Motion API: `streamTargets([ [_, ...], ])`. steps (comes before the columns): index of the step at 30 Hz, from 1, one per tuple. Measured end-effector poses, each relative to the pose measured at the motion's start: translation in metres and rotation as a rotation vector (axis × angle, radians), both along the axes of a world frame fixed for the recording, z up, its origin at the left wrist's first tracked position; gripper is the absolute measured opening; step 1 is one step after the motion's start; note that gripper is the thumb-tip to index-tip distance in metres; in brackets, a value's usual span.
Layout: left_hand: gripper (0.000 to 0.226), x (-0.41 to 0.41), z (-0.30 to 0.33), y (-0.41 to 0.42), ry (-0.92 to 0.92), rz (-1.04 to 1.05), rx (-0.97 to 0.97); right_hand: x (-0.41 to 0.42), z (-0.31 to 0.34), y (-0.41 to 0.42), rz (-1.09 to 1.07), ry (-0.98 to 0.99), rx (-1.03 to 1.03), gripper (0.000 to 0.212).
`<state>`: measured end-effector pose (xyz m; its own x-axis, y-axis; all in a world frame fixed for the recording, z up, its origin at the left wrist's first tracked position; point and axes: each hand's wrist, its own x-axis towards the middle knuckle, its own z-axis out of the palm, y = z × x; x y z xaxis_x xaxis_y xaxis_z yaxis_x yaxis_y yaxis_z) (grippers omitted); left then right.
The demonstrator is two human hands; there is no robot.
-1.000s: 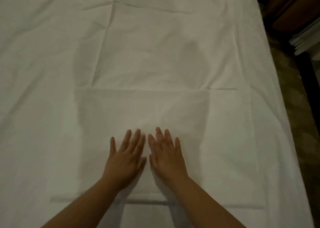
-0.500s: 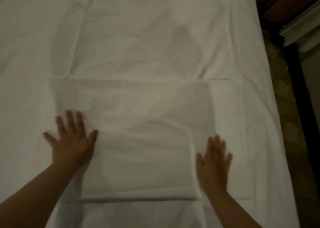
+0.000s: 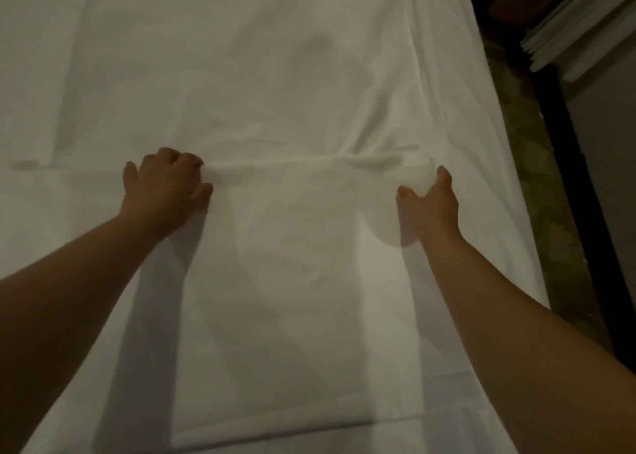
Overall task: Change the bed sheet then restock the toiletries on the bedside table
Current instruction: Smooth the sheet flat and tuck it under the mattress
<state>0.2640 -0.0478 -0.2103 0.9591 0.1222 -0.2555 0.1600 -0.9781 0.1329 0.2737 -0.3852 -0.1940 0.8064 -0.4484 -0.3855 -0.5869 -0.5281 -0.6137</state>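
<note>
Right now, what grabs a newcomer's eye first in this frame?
The two hands: the left hand and the right hand each grip the far edge of a folded white sheet lying mid-frame on the white bed. The fabric bunches into a ridge between them. At the upper right, past the bed's edge, a stack of white linen stands out against the dark surroundings.

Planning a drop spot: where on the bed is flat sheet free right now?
Free: the sheet beyond both hands, and left of the left hand. Crowded: the folded panel between left and right hand, both gripping its far edge. Right bed edge is narrow.
</note>
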Motion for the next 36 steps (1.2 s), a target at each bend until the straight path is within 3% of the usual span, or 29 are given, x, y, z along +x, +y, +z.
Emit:
streamTargets([
  [4, 0.028, 0.012, 0.007, -0.019, -0.051, -0.049, -0.049, 0.0, 0.001, -0.01, -0.093, -0.118, 0.007, 0.022],
  [7, 0.026, 0.018, 0.017, -0.031, -0.184, -0.043, -0.144, -0.009, 0.009, -0.024, -0.116, -0.215, -0.116, 0.028],
  [9, 0.026, 0.02, 0.017, -0.041, -0.195, -0.042, -0.086, -0.01, 0.007, -0.027, -0.114, -0.211, -0.142, 0.034],
  [13, 0.04, 0.01, 0.005, -0.036, -0.188, 0.202, -0.039, -0.004, 0.0, -0.017, -0.031, -0.122, -0.251, 0.048],
  [15, 0.058, -0.013, -0.002, -0.029, -0.195, 0.207, 0.006, -0.018, -0.001, 0.0, 0.126, -0.19, -0.47, 0.058],
  [17, 0.062, -0.051, -0.011, -0.033, -0.219, 0.013, 0.004, -0.051, -0.012, 0.028, 0.369, -0.358, -0.595, 0.06],
  [19, 0.061, -0.102, -0.022, -0.044, -0.149, -0.27, -0.011, -0.097, -0.028, 0.063, 0.663, -0.404, -0.616, 0.06],
  [21, 0.06, -0.15, -0.033, -0.039, -0.057, -0.352, 0.015, -0.143, -0.043, 0.083, 0.937, -0.357, -0.61, 0.056],
  [23, 0.06, -0.183, -0.037, -0.013, -0.023, -0.226, 0.056, -0.169, -0.05, 0.075, 1.023, -0.313, -0.616, 0.054],
  [30, 0.083, -0.262, -0.017, 0.088, 0.19, 0.264, 0.132, -0.233, -0.04, -0.03, 0.679, -0.05, -0.739, 0.058],
  [33, 0.078, -0.266, -0.017, 0.05, 0.055, 0.041, 0.079, -0.259, -0.037, -0.008, 0.61, -0.05, -0.714, 0.059],
  [36, 0.067, -0.263, -0.021, -0.022, -0.099, -0.291, -0.002, -0.262, -0.038, 0.067, 0.818, -0.285, -0.655, 0.06],
])
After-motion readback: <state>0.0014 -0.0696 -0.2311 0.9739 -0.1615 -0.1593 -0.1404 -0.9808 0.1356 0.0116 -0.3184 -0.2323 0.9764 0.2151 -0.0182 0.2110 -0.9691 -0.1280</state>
